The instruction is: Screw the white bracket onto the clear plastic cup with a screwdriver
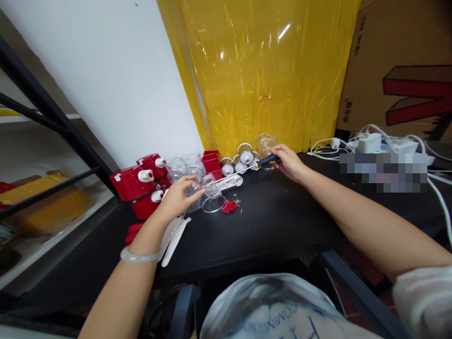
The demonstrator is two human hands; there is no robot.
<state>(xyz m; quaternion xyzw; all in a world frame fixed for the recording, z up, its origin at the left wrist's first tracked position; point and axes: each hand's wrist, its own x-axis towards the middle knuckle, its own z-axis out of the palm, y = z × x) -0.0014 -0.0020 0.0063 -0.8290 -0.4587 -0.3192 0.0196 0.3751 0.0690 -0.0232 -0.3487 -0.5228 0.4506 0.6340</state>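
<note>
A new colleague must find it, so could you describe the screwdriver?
Find the big yellow panel, then the black table before it. The right hand holds the screwdriver, its thin shaft pointing toward the left hand. Among its neighbours, only it has a black and yellow handle.

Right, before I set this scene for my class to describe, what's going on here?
A person is working at a black table. The left hand holds a clear plastic part, while the right hand holds a screwdriver with its shaft pointing at that part; whether the tip touches is too small to tell. Small red pieces and loose screws lie nearby, and red containers stand to the left.
</note>
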